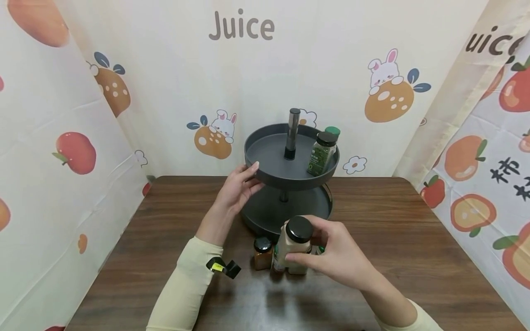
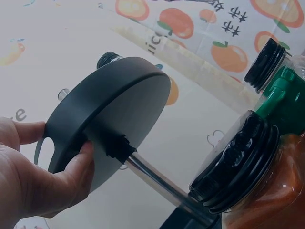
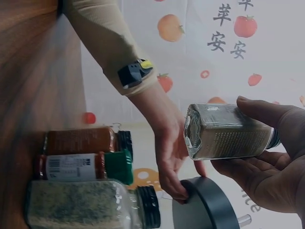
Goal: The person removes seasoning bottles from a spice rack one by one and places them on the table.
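Apparently for loading, a black-lidded spice jar [image 1: 294,247] is gripped by the right hand [image 1: 341,253] near the lower tray's [image 1: 253,225] front edge, the upper tray's [image 1: 285,184] left edge pinched by the left hand [image 1: 237,189]; rim clearance seems required.

The left hand [image 2: 43,183] gripped the edge of a dark round tray [image 2: 102,93] — a shiny pole [image 2: 164,179] met its underside. Nearby were a black-lidded jar [image 2: 269,191] of orange-brown contents, a green cap [image 2: 286,98] and another black lid [image 2: 266,64].
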{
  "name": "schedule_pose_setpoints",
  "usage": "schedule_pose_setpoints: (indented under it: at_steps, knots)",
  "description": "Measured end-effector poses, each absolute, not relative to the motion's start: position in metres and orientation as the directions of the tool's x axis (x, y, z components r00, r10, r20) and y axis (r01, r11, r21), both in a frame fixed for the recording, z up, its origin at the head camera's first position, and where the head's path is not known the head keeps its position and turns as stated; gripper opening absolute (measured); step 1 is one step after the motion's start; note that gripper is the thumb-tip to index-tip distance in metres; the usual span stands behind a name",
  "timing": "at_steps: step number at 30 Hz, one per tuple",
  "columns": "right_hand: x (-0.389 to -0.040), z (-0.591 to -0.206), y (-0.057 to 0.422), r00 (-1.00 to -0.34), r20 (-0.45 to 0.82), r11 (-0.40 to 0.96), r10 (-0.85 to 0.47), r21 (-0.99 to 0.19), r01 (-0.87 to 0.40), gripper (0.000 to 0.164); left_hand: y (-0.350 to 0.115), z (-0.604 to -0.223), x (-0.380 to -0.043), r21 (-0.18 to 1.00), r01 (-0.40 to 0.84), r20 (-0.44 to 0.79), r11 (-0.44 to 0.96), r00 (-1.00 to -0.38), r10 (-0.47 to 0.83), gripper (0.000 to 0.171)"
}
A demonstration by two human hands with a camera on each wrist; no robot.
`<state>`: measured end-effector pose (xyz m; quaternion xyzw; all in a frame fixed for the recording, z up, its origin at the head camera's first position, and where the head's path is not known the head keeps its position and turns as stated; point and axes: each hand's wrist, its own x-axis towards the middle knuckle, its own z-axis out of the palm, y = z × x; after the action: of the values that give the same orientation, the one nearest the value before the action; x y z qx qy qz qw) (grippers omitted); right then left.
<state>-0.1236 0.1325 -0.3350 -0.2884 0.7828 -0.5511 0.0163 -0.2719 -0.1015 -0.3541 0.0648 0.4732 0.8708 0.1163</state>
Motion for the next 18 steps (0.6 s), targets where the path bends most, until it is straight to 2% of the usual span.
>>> schedule_pose_setpoints:
  at_steps: [11,18]
  knots:
    - [-0.109,-0.338,0.112,-0.812,0.302,0.189,-0.499,-0.877,-0.442,0.047,-0.102,-0.355,-0.272,0.842,-0.141,-0.005,-0.521,-0.967,0.254,0.058]
    - [-0.110,-0.372,0.107,-0.795,0.287,0.208,-0.535,-0.867,-0.452,0.052,-0.102,-0.356,-0.273,0.837,-0.142,-0.008,-0.529,-0.969,0.247,0.057]
